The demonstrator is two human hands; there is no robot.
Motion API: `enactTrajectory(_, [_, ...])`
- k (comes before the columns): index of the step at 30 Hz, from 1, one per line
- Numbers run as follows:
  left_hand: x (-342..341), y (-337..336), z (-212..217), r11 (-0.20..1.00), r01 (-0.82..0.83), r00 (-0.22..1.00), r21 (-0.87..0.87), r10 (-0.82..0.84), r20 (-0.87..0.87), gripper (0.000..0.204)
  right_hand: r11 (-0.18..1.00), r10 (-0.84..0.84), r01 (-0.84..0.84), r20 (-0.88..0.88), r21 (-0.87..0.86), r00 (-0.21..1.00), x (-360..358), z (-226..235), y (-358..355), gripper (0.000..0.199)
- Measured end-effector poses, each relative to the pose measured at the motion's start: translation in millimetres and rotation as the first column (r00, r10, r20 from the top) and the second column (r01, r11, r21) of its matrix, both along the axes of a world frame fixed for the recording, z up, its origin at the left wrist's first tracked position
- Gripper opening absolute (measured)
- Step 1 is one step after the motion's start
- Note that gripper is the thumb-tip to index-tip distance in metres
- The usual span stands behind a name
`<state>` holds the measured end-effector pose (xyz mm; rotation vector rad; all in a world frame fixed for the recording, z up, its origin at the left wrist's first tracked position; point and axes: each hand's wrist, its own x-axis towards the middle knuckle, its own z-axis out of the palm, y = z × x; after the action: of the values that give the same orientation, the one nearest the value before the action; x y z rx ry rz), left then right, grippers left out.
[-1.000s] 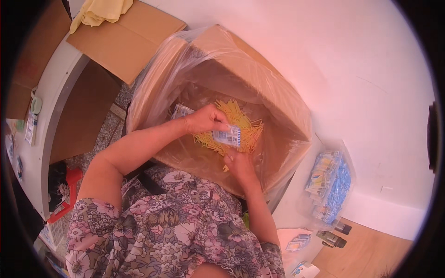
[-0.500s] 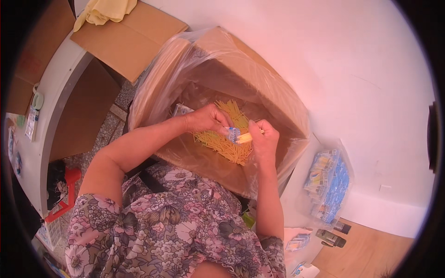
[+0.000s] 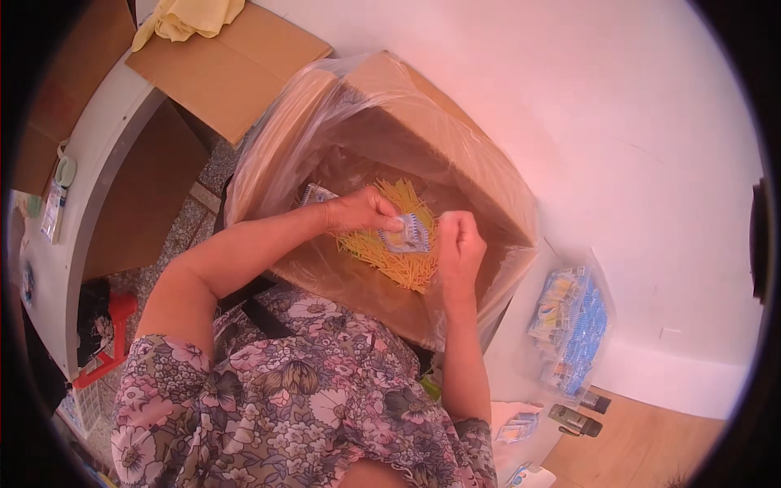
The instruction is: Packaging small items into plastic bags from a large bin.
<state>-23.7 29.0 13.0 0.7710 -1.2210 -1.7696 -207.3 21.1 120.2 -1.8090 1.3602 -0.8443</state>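
My left hand (image 3: pixel 372 210) pinches a small clear packet (image 3: pixel 413 236) with a blue-patterned edge, and some yellow shows through its film. Close to the packet's right side, my right hand (image 3: pixel 461 241) is closed, its fingers curled in; whatever they may hold is hidden. Both hands are over a loose heap of thin yellow sticks (image 3: pixel 407 272). The heap lies inside a cardboard box (image 3: pixel 480 159) lined with clear plastic film (image 3: pixel 285 134). Another small packet (image 3: pixel 316 193) rests in the box, beyond my left wrist.
Right of the box sits a clear bag (image 3: pixel 573 325) full of blue and yellow packets. Below it are a dark clip-like object (image 3: pixel 575 420) and a few packets (image 3: pixel 518 426). At left stand a curved white table (image 3: pixel 98 154), a cardboard flap (image 3: pixel 232 69) and a yellow cloth (image 3: pixel 183 18).
The yellow sticks that stuck out between packet and right hand no longer show there. My right hand has drawn slightly apart from the packet, which now faces up more fully.
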Motion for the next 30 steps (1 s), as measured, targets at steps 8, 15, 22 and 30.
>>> enactTrajectory(8, [1, -6, -11, 0.982, 0.016, 0.949, -0.189, 0.044, 0.312, 0.024, 0.937, -0.018, -0.072, -0.253, -0.341, 0.967, -18, -19, 44, 0.014])
enactTrajectory(15, [59, -13, -96, 0.892, 0.022, 0.491, -0.451, 0.383, 0.782, 0.027, 0.958, -0.264, 0.281, 0.222, -0.051, 0.939, -182, 103, 135, 0.019])
enactTrajectory(22, [35, -12, -85, 0.929, 0.213, 0.128, -0.304, 0.282, 0.951, 0.057, 0.577, -0.8, 0.817, -0.206, -0.007, 0.564, -430, 97, 262, 0.016])
enactTrajectory(30, [72, -9, -120, 0.851, 0.22, 0.201, -0.477, 0.439, 0.876, 0.048, 0.594, -0.783, 0.558, -0.576, -0.579, 0.236, -493, 35, 287, 0.035])
